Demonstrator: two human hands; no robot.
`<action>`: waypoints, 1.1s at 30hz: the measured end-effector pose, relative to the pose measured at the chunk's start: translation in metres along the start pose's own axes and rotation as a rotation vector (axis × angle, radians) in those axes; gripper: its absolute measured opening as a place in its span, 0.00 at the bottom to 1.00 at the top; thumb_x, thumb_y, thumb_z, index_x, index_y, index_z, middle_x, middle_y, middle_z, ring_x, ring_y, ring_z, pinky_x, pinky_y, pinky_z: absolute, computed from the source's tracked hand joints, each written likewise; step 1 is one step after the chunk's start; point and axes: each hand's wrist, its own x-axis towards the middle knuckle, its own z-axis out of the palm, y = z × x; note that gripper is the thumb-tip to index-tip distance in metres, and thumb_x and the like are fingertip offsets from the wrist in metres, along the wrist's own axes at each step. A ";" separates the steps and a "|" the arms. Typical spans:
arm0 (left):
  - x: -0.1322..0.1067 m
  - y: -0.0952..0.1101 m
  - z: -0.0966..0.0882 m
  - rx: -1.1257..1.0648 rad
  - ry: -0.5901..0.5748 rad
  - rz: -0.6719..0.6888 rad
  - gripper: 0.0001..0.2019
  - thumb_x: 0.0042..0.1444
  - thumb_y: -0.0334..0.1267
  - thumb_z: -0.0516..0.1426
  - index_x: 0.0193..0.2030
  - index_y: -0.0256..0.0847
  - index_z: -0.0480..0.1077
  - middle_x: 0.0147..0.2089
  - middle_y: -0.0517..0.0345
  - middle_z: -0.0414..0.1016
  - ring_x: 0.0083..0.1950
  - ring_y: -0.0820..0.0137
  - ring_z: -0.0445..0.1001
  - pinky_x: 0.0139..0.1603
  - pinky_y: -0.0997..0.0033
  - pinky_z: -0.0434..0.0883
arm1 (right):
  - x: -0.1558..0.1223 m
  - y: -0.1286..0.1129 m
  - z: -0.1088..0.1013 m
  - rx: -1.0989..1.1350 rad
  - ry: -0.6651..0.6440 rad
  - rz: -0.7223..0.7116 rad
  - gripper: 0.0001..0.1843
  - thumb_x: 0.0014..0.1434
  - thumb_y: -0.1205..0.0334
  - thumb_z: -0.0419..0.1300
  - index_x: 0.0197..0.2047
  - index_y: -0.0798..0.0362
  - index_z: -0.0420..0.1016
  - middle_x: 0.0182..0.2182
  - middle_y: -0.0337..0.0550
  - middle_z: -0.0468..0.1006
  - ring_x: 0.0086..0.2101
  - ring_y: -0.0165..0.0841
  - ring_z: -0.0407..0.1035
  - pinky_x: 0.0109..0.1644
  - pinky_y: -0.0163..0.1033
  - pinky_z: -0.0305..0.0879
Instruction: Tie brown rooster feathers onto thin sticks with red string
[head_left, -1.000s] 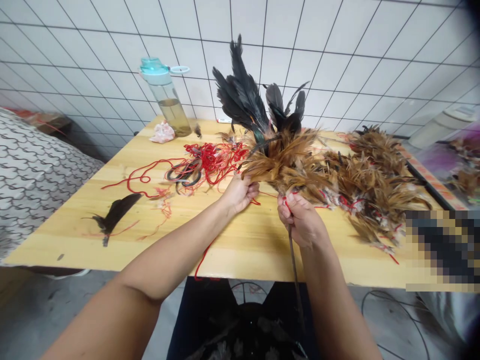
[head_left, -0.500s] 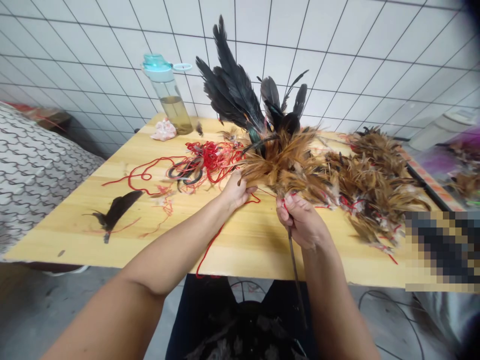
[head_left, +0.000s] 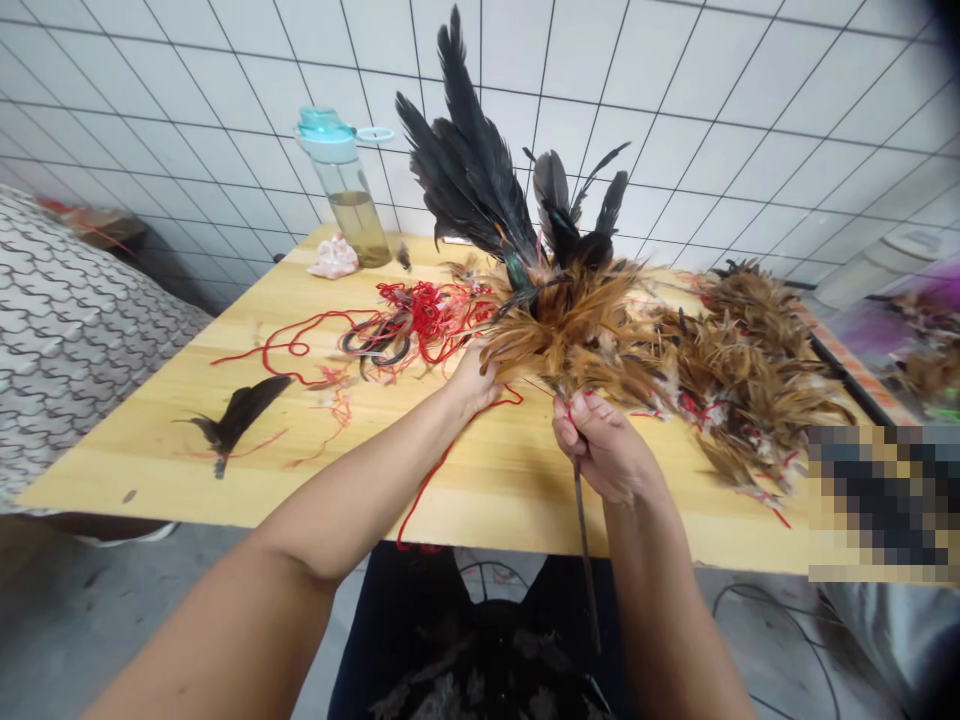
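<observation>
A full, bushy feather bundle point(head_left: 574, 315) stands above the middle of a pale wooden table point(head_left: 502, 500), fixed on a thin dark stick point(head_left: 587, 550). Long, glossy black plumes point(head_left: 480, 160) fan upward at its top, the tallest leaning left, with a shorter black group on the right; below them spreads a thick skirt of golden-brown feathers with ragged tips. The right hand point(head_left: 600, 440) is closed firmly around the base of the bundle, just under the brown skirt, thumb uppermost beside a bit of red binding. The stick comes out below that fist and slants down past the table's near edge, over the seated person's dark-clad lap. The left hand point(head_left: 474, 385) sits left of the bundle, under the outer brown feathers, curled in on red yarn point(head_left: 431, 475); its fingertips are partly hidden from me. A fine red line runs between the two hands, and the slack passes beside the left forearm to the near edge. Toward the table's right edge lies a heap of smaller brown feather bunches point(head_left: 750, 370), tied with red. Left of the bundle is a red yarn tangle point(head_left: 427, 310), with dark-handled scissors point(head_left: 379, 345) beside it. A loose black feather point(head_left: 247, 410) lies nearer the left edge; by the far left corner, a blue-lidded bottle point(head_left: 356, 215) stands next to a crumpled tissue point(head_left: 334, 257).
</observation>
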 end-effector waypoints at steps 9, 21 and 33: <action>-0.006 0.009 -0.002 0.024 -0.085 -0.176 0.09 0.44 0.29 0.63 0.26 0.37 0.64 0.20 0.67 0.59 0.18 0.82 0.58 0.17 0.83 0.55 | -0.002 -0.009 -0.009 0.058 0.027 0.057 0.20 0.43 0.51 0.71 0.24 0.55 0.66 0.16 0.32 0.60 0.18 0.21 0.45 0.20 0.31 0.38; -0.023 0.021 0.004 0.113 -0.292 -0.119 0.13 0.46 0.39 0.66 0.26 0.33 0.67 0.23 0.63 0.58 0.21 0.83 0.55 0.19 0.83 0.51 | 0.020 0.003 -0.062 0.004 0.264 0.074 0.22 0.37 0.51 0.74 0.23 0.55 0.68 0.18 0.31 0.63 0.16 0.19 0.47 0.15 0.28 0.38; -0.003 0.004 -0.011 0.354 -0.178 -0.093 0.13 0.48 0.39 0.63 0.25 0.35 0.65 0.20 0.65 0.58 0.17 0.84 0.51 0.17 0.83 0.47 | 0.019 0.010 -0.053 0.108 0.112 0.105 0.15 0.35 0.58 0.75 0.21 0.55 0.74 0.26 0.40 0.72 0.27 0.26 0.63 0.22 0.29 0.53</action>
